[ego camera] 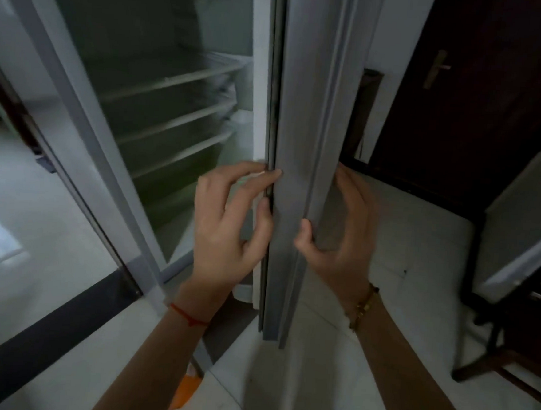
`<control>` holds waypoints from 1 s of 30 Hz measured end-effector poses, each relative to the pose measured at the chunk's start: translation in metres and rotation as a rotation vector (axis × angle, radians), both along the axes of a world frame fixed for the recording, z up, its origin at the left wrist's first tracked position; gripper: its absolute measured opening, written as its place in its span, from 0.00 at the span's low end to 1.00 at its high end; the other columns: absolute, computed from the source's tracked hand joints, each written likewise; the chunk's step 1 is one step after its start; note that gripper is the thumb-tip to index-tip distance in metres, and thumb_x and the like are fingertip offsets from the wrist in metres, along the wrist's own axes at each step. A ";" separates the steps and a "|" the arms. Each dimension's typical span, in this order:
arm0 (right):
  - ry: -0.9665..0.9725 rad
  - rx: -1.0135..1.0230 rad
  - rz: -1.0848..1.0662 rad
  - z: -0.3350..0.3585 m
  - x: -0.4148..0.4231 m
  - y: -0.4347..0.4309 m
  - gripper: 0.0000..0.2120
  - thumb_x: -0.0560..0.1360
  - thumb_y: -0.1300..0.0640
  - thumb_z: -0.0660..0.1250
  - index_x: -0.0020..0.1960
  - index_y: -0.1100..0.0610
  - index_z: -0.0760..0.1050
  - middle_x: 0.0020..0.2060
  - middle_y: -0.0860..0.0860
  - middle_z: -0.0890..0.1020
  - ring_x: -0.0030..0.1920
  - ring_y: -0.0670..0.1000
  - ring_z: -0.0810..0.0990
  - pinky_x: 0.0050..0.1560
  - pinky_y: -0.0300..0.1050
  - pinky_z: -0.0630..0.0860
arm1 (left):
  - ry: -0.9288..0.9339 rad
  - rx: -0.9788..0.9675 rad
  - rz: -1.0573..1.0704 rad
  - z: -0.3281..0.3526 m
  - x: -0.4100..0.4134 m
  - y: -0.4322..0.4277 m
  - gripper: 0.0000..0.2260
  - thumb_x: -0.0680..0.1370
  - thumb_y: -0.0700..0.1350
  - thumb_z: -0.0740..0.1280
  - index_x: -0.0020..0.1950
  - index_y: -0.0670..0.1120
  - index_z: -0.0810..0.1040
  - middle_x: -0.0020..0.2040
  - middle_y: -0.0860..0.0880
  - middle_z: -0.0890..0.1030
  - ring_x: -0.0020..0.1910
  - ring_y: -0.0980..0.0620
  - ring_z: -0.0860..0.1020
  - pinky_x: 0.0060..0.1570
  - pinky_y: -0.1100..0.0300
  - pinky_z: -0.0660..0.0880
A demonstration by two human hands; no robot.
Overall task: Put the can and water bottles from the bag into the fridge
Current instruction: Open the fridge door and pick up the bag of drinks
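The fridge [160, 107] stands in front of me, with white wire shelves showing behind glass in a grey frame. Its grey door edge [304, 111], lined with a black seal, runs upright through the middle of the view. My left hand [229, 227] has its fingertips on the seal side of that edge. From the right, my right hand [340, 235] wraps the same edge, thumb on the front. A bit of an orange bag [185, 391] shows on the floor under my left forearm. No can or water bottle is in view.
A dark wooden room door with a brass handle [437, 69] is behind the fridge on the right. Dark wooden furniture legs [508, 356] stand at the right edge. The floor [420, 247] is white tile, with a black strip [46, 323] at the left.
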State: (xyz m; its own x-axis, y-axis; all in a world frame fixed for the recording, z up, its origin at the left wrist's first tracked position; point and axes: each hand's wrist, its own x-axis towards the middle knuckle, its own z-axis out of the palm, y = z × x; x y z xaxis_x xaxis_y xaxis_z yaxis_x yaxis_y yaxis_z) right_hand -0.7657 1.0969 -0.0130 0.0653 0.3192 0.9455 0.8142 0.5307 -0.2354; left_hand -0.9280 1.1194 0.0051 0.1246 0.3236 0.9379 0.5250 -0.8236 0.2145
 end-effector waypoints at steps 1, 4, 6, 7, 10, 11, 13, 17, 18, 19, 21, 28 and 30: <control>0.012 -0.005 -0.015 0.000 0.006 -0.003 0.29 0.70 0.59 0.69 0.67 0.64 0.64 0.63 0.60 0.71 0.65 0.56 0.70 0.68 0.47 0.66 | 0.008 -0.006 -0.019 0.001 0.008 -0.001 0.13 0.76 0.34 0.68 0.60 0.36 0.80 0.56 0.38 0.79 0.58 0.46 0.75 0.58 0.54 0.71; 0.056 -0.040 -0.081 0.000 0.025 -0.012 0.28 0.72 0.57 0.65 0.69 0.62 0.61 0.65 0.57 0.68 0.67 0.52 0.68 0.70 0.44 0.63 | 0.029 -0.024 -0.100 0.003 0.027 -0.004 0.16 0.75 0.35 0.69 0.63 0.35 0.77 0.60 0.41 0.77 0.61 0.47 0.74 0.56 0.47 0.74; 0.073 -0.063 -0.132 -0.001 0.039 -0.018 0.27 0.74 0.57 0.63 0.70 0.62 0.60 0.67 0.56 0.67 0.68 0.50 0.66 0.71 0.41 0.60 | 0.047 -0.046 -0.133 0.003 0.039 -0.005 0.17 0.76 0.36 0.70 0.64 0.36 0.76 0.62 0.45 0.75 0.62 0.47 0.74 0.56 0.45 0.74; 0.079 -0.072 -0.153 -0.002 0.046 -0.020 0.27 0.74 0.57 0.62 0.70 0.62 0.59 0.67 0.56 0.67 0.68 0.50 0.65 0.71 0.41 0.59 | 0.059 -0.063 -0.139 0.003 0.045 -0.005 0.18 0.76 0.36 0.70 0.65 0.37 0.76 0.62 0.46 0.74 0.63 0.47 0.74 0.57 0.45 0.74; 0.097 -0.098 -0.195 -0.003 0.068 -0.027 0.27 0.75 0.60 0.62 0.72 0.64 0.58 0.69 0.56 0.66 0.70 0.49 0.63 0.72 0.43 0.59 | 0.101 -0.135 -0.128 0.003 0.063 -0.009 0.19 0.76 0.39 0.70 0.67 0.39 0.75 0.63 0.43 0.76 0.63 0.46 0.74 0.59 0.45 0.73; 0.100 -0.102 -0.206 -0.003 0.075 -0.029 0.27 0.76 0.61 0.62 0.72 0.65 0.58 0.69 0.57 0.66 0.70 0.50 0.63 0.72 0.44 0.60 | 0.117 -0.159 -0.123 0.003 0.068 -0.010 0.19 0.77 0.40 0.69 0.67 0.40 0.75 0.63 0.43 0.77 0.64 0.46 0.74 0.60 0.46 0.72; 0.112 -0.111 -0.221 -0.002 0.090 -0.033 0.26 0.76 0.63 0.62 0.72 0.66 0.58 0.69 0.58 0.66 0.71 0.51 0.63 0.72 0.45 0.61 | 0.157 -0.202 -0.104 0.002 0.081 -0.010 0.18 0.78 0.43 0.68 0.68 0.42 0.75 0.63 0.44 0.77 0.64 0.46 0.74 0.61 0.49 0.70; 0.077 -0.115 -0.275 0.007 0.118 -0.039 0.25 0.76 0.67 0.62 0.72 0.65 0.60 0.70 0.62 0.65 0.72 0.54 0.63 0.73 0.46 0.60 | 0.211 -0.292 -0.075 -0.004 0.111 -0.006 0.18 0.80 0.47 0.65 0.69 0.44 0.74 0.64 0.46 0.76 0.65 0.47 0.73 0.65 0.49 0.68; 0.052 -0.114 -0.298 0.010 0.126 -0.040 0.25 0.76 0.68 0.63 0.72 0.64 0.61 0.70 0.63 0.65 0.72 0.55 0.63 0.73 0.47 0.60 | 0.216 -0.305 -0.077 -0.007 0.120 -0.006 0.18 0.80 0.47 0.65 0.69 0.44 0.74 0.64 0.46 0.76 0.66 0.47 0.73 0.66 0.47 0.67; 0.033 -0.117 -0.321 0.013 0.133 -0.041 0.26 0.76 0.69 0.63 0.72 0.62 0.62 0.70 0.63 0.65 0.71 0.57 0.64 0.73 0.48 0.61 | 0.222 -0.318 -0.079 -0.009 0.129 -0.006 0.19 0.80 0.47 0.65 0.70 0.44 0.73 0.64 0.46 0.76 0.67 0.47 0.72 0.68 0.45 0.66; -0.002 -0.116 -0.370 0.017 0.148 -0.041 0.26 0.75 0.71 0.62 0.71 0.59 0.64 0.71 0.63 0.64 0.71 0.61 0.64 0.73 0.50 0.61 | 0.233 -0.351 -0.078 -0.013 0.146 -0.007 0.20 0.80 0.47 0.64 0.71 0.45 0.71 0.66 0.47 0.75 0.69 0.49 0.71 0.71 0.41 0.61; -0.081 -0.185 -0.469 0.028 0.199 -0.039 0.27 0.75 0.70 0.61 0.72 0.58 0.66 0.73 0.58 0.63 0.73 0.60 0.60 0.75 0.52 0.59 | 0.250 -0.403 -0.091 -0.014 0.200 -0.009 0.21 0.80 0.49 0.61 0.73 0.47 0.69 0.70 0.48 0.72 0.72 0.49 0.68 0.76 0.42 0.54; -0.058 -0.235 -0.470 0.029 0.211 -0.040 0.28 0.74 0.67 0.63 0.73 0.57 0.64 0.75 0.56 0.61 0.75 0.59 0.57 0.75 0.53 0.58 | 0.267 -0.396 -0.076 -0.013 0.214 -0.007 0.22 0.80 0.50 0.61 0.74 0.47 0.68 0.70 0.48 0.71 0.73 0.50 0.67 0.77 0.42 0.53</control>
State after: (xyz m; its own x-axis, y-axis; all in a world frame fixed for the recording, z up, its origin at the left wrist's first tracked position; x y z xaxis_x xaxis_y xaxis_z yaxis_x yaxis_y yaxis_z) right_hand -0.5552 1.0571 0.0165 0.2025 0.4718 0.8582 0.9667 0.0435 -0.2520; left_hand -0.7137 1.1124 -0.0078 0.3817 0.6301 0.6762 0.5457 -0.7441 0.3854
